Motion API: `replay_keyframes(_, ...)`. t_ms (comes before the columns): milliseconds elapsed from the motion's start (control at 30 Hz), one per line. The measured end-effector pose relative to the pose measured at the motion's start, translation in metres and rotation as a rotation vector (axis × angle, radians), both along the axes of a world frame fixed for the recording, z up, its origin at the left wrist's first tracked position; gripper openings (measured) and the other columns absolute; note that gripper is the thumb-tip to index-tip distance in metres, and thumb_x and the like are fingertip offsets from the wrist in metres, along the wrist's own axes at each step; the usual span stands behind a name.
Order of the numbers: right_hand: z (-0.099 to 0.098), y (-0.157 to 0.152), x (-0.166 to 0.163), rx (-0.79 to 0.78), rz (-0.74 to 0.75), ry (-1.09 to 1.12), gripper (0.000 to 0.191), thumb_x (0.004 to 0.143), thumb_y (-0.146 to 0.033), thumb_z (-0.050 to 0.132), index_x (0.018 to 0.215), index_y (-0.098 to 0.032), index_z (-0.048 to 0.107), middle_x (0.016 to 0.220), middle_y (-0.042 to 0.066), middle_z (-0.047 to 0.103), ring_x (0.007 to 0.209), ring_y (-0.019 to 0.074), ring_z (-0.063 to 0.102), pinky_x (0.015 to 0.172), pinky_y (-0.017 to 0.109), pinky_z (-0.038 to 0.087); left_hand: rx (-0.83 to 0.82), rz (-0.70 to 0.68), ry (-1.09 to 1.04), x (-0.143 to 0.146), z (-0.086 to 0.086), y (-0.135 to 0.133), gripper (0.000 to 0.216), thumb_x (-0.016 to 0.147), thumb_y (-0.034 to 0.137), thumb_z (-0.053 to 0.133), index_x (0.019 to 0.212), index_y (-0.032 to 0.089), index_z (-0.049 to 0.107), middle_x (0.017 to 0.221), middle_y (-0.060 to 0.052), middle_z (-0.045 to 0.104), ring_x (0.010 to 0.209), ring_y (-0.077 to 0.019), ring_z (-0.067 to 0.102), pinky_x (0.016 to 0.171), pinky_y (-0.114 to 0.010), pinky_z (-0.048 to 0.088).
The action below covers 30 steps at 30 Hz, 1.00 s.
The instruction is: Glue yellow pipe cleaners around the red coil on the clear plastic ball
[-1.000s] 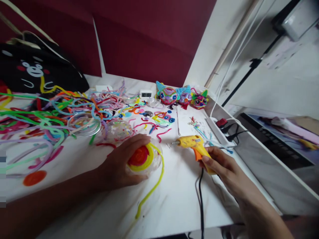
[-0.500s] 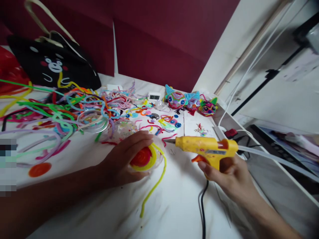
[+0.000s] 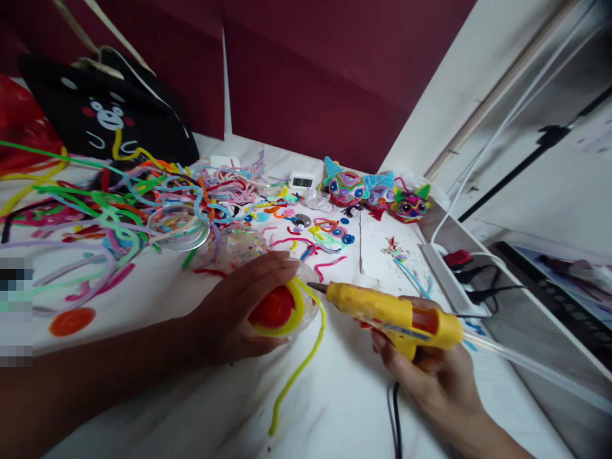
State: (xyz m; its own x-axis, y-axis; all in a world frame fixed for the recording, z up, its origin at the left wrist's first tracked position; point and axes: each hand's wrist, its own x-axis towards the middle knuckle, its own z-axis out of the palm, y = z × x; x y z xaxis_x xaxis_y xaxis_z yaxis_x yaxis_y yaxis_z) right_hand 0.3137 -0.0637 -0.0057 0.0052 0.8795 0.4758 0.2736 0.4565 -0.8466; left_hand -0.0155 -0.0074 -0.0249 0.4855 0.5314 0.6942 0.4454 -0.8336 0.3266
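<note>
My left hand (image 3: 243, 303) is wrapped round a clear plastic ball (image 3: 310, 312) that bears a coiled red pipe cleaner disc (image 3: 273, 308). A yellow pipe cleaner (image 3: 313, 354) curves round the red coil, and its loose end trails down over the table. In my right hand (image 3: 430, 376) is a yellow hot glue gun (image 3: 392, 312), with a clear glue stick (image 3: 535, 366) sticking out of its back. The metal nozzle (image 3: 317, 287) points left, right beside the yellow pipe cleaner at the ball's upper edge; whether they touch I cannot tell.
A tangle of coloured pipe cleaners (image 3: 124, 210) covers the left of the white table. Three decorated animal heads (image 3: 345, 186) stand at the back near a small digital clock (image 3: 302, 181). A power strip (image 3: 454, 280) lies right. An orange disc (image 3: 71, 322) rests left; the gun's black cord (image 3: 396, 421) hangs below.
The glue gun has come left and tilted, its nozzle now pointing up-left close to the yellow pipe cleaner. My left hand still holds the ball. The view has shifted slightly.
</note>
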Motion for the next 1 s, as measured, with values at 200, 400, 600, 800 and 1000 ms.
replay_keyframes(200,0.007,0.0,-0.004,0.055,0.011,-0.088,0.028,0.1,-0.016,0.083,0.122,-0.033,0.078,0.111,0.003,0.078,0.066,0.0157,0.077,0.051,0.021,0.064,-0.088,-0.006,-0.034,-0.002,-0.003,-0.002,0.108,0.095,0.027,0.095,0.182,0.035,0.031,0.176,-0.011,0.064,0.167,-0.0409,0.057,0.141,-0.056,0.05)
replay_keyframes(400,0.016,0.002,-0.007,0.136,0.077,-0.144,0.031,0.099,-0.009,0.077,0.118,-0.034,0.077,0.12,0.003,0.074,0.088,0.0178,0.084,0.066,0.021,0.071,-0.037,-0.06,-0.047,-0.002,-0.002,0.0,0.117,0.095,0.026,0.096,0.186,0.04,0.024,0.175,-0.012,0.065,0.168,-0.0379,0.056,0.14,-0.056,0.051)
replay_keyframes(600,0.016,0.001,-0.007,0.138,0.075,-0.186,0.033,0.1,-0.009,0.077,0.121,-0.034,0.077,0.121,0.003,0.075,0.088,0.0181,0.083,0.063,0.021,0.07,0.004,-0.056,-0.036,0.001,-0.002,-0.001,0.106,0.101,0.024,0.087,0.186,0.037,0.026,0.172,-0.011,0.067,0.166,-0.0383,0.059,0.139,-0.055,0.053)
replay_keyframes(800,0.01,-0.002,-0.004,0.143,0.083,-0.209,0.033,0.101,-0.011,0.079,0.124,-0.034,0.077,0.123,0.005,0.078,0.096,0.0222,0.085,0.071,0.026,0.073,0.032,-0.056,-0.052,0.004,-0.003,0.0,0.115,0.096,0.019,0.091,0.187,0.039,0.023,0.169,-0.012,0.07,0.164,-0.0372,0.061,0.138,-0.054,0.055)
replay_keyframes(1000,0.01,-0.003,-0.003,0.119,0.102,-0.214,0.036,0.103,-0.01,0.076,0.129,-0.036,0.075,0.123,0.004,0.076,0.094,0.0198,0.083,0.071,0.023,0.072,0.023,-0.066,-0.039,0.006,-0.002,-0.002,0.096,0.109,0.023,0.076,0.187,0.036,0.022,0.172,-0.011,0.067,0.166,-0.037,0.059,0.14,-0.056,0.053)
